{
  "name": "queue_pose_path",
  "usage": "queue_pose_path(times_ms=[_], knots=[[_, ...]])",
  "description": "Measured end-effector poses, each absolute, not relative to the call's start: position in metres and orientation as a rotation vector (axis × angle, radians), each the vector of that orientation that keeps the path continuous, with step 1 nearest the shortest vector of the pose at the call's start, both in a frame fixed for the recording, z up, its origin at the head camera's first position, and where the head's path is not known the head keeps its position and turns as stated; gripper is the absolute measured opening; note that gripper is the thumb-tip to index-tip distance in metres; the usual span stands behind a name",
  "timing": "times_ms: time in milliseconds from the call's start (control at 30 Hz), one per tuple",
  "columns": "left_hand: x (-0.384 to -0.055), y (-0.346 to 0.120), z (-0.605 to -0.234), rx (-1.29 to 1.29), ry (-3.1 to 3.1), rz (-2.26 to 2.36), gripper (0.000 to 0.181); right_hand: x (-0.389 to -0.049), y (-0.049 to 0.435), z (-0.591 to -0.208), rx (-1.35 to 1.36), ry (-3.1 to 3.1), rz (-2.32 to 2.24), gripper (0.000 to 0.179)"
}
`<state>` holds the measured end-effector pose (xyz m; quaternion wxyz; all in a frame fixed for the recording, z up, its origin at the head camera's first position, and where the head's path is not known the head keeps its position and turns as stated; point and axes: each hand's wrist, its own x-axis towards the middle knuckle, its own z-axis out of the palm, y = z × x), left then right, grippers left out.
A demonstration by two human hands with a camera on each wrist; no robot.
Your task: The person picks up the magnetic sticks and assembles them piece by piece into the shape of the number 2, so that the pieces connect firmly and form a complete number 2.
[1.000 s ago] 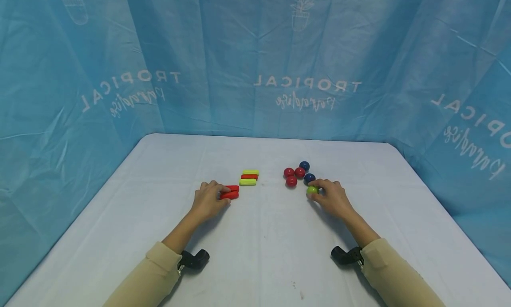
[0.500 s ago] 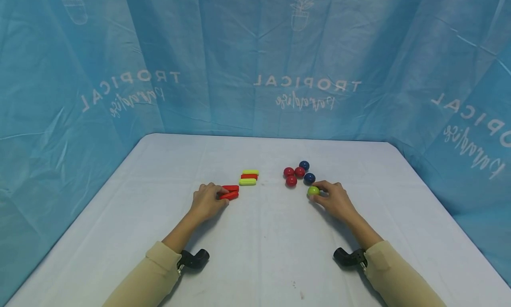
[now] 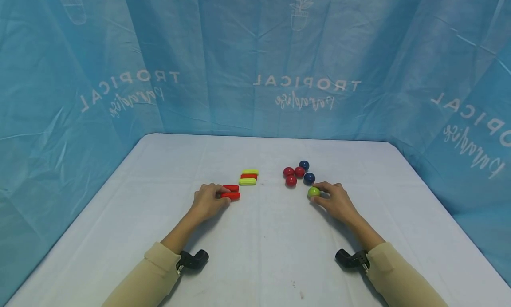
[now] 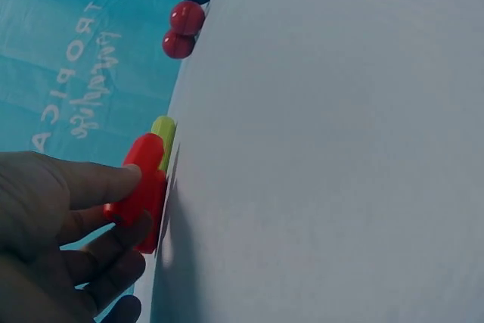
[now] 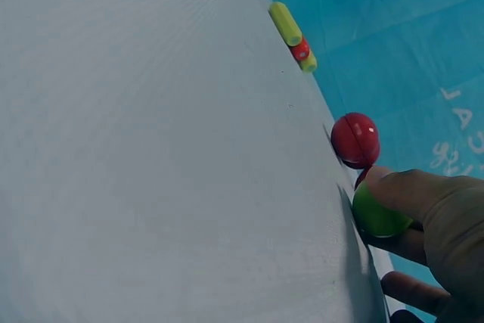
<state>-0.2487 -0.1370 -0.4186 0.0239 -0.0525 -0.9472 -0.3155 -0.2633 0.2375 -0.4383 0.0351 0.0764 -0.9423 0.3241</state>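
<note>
Running nearly parallel to the far red block (image 3: 232, 188), the near red block (image 3: 231, 195) has lost the slant it had half a second ago, its right end now slightly farther toward the right edge of the desk (image 3: 259, 253). The left hand (image 3: 208, 201) pinches its left part, fingers (image 4: 106, 255) closed on it, so the right end juts beyond the fingertips. The green ball (image 3: 313, 192) has shifted slightly toward the desk's near side since a second ago, widening its gap from the near blue ball (image 3: 309, 179). The right hand (image 3: 334, 202) grips it between thumb and fingers. Toward the desk's far edge, the yellow blocks (image 3: 247, 181) and red balls (image 3: 291, 181) look unmoved.
</note>
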Motion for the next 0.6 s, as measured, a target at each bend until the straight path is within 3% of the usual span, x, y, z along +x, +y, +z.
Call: queue_pose_path(times_ms=[600], knots=[[-0.242,-0.091,-0.413,-0.230,-2.875,-1.416,0.025,-0.251,0.210,-0.438,0.359,-2.894,1.079,0.041]])
